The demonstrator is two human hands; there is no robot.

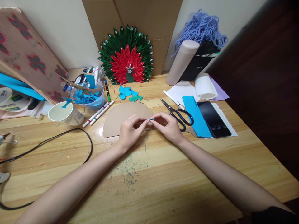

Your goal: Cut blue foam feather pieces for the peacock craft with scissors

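My left hand (130, 130) and my right hand (168, 126) meet at the middle of the wooden table (163, 186), fingertips pinched together on a tiny blue paper piece (151, 119). Both hands rest over the near edge of a tan cardboard half-circle (116, 119). Just beyond it lie loose blue and teal paper petals (128, 92). Black scissors (178, 113) lie right beside my right hand.
A green and red paper flower fan (127, 56) leans on cardboard at the back. A clear bowl of blue petals (90, 98), paper cup (64, 113), markers (99, 112) and black cable (70, 133) sit left. Blue paper strip (196, 116), phone (213, 119), rolls and yarn (203, 28) sit right.
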